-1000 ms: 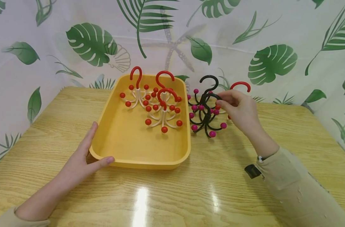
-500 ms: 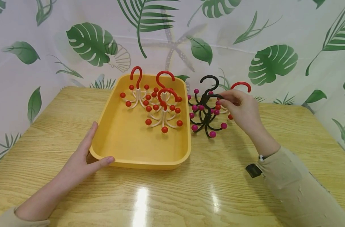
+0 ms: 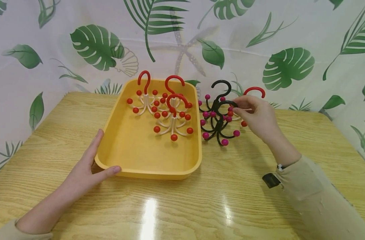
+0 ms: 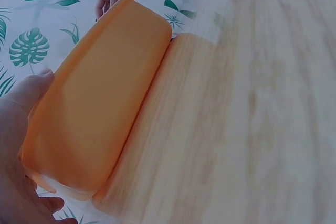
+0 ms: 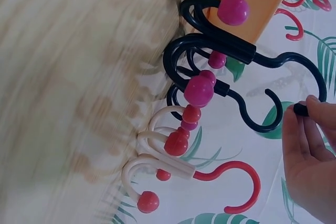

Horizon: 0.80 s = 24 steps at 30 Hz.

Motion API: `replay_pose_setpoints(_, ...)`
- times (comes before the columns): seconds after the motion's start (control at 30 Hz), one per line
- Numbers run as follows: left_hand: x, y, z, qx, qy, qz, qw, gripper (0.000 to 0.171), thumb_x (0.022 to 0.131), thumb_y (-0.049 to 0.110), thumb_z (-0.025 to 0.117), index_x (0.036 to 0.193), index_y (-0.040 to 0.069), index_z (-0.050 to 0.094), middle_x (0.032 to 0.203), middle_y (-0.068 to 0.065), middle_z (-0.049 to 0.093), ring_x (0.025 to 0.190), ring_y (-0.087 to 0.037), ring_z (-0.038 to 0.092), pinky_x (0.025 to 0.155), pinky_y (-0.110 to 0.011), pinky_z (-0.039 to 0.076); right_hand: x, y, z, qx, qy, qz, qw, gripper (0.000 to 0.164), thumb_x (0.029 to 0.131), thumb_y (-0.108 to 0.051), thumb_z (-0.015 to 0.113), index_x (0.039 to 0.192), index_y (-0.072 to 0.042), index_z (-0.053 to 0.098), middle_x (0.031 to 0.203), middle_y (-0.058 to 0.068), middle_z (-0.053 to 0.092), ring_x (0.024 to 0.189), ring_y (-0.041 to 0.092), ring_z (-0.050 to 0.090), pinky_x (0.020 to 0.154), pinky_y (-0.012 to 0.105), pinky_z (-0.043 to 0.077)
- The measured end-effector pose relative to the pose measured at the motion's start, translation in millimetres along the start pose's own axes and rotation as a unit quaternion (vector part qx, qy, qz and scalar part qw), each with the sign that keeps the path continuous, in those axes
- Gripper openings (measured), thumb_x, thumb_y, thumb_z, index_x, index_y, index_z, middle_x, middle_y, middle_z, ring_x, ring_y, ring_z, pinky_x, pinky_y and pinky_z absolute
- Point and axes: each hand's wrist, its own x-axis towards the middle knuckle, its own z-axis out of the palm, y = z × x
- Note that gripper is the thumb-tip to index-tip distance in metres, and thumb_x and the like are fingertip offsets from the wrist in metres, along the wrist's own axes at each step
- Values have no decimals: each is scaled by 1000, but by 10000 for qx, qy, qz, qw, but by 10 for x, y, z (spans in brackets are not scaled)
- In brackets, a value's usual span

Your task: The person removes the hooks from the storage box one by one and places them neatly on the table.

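My right hand (image 3: 258, 116) pinches the hook tip of the nearer black multi-claw hanger (image 3: 219, 126), whose curved claws end in magenta balls. In the right wrist view, thumb and fingertips meet on that black hook (image 5: 315, 69). A second black hanger (image 3: 225, 91) stands just behind it. My left hand (image 3: 83, 170) grips the near left corner of the yellow tray (image 3: 158, 175), thumb on the near rim and fingers along the left side. The left wrist view shows the tray's orange-looking outer wall (image 4: 105, 93). Several white hangers with red hooks (image 3: 174, 123) stand inside, towards the back right.
Behind the right hand stands another white hanger with a red hook (image 3: 254, 89), partly hidden in the head view. The black hangers are close beside the tray's right wall. The wooden table (image 3: 182, 206) meets a leaf-patterned cloth (image 3: 242, 36) at its back.
The right hand has shifted slightly to the right, and the pinched hook has swivelled a little. That hanger's claws stay where they were. Left hand and tray have not visibly moved.
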Motion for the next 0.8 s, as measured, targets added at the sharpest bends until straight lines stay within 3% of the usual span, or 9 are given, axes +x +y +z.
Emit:
replay_pose_setpoints(0.1, -2, 1, 0, -34, 8, 55, 10000, 106, 86, 24, 73, 153, 26, -8, 159, -7, -6, 143, -35, -1, 109, -63, 5, -4, -11, 9, -31, -25, 50, 10000, 24, 91, -11, 66, 115, -5, 66, 104, 14, 70, 90, 25, 67, 79, 24, 53)
replay_pose_setpoints(0.3, -3, -2, 4, -114, -9, 103, 9999, 104, 86, 24, 73, 153, 30, -8, 159, -4, -6, 143, -33, -2, 109, -63, 4, 3, -29, 27, 15, -13, -15, 10000, 26, 91, -14, 67, 116, -8, 67, 105, 13, 69, 95, 28, 67, 73, 16, 51)
replay_pose_setpoints(0.4, -3, -7, 10, -90, -14, 82, 9999, 103, 87, 26, 72, 152, 34, -7, 158, 0, -7, 143, -31, -3, 109, -64, 4, 8, -48, 27, 57, -10, -50, 10000, 28, 91, -15, 67, 117, -7, 66, 108, 13, 68, 101, 29, 65, 81, 27, 53)
replay_pose_setpoints(0.5, -4, -11, 12, -66, -11, 68, 10000, 103, 87, 27, 72, 151, 37, -7, 158, 2, -7, 143, -31, -4, 108, -64, 4, 16, -85, 33, 77, 40, -77, 9999, 30, 90, -14, 68, 119, -7, 65, 115, 11, 66, 110, 29, 61, 93, 41, 48)
replay_pose_setpoints(0.57, -4, -12, 11, -63, -6, 70, 10000, 103, 87, 28, 72, 151, 36, -7, 158, 2, -7, 143, -31, -4, 108, -64, 4, 22, -119, 43, 74, 126, -115, 9998, 31, 90, -15, 69, 120, -8, 65, 118, 10, 64, 115, 29, 57, 98, 43, 44)
replay_pose_setpoints(0.8, 1, -18, 13, -94, -14, 87, 9999, 103, 87, 27, 72, 151, 37, -7, 158, 2, -7, 143, -31, -3, 109, -64, 4, 37, -279, 131, 187, 457, -732, 9961, 32, 88, -13, 70, 119, -8, 66, 119, 9, 62, 117, 26, 54, 102, 40, 41)
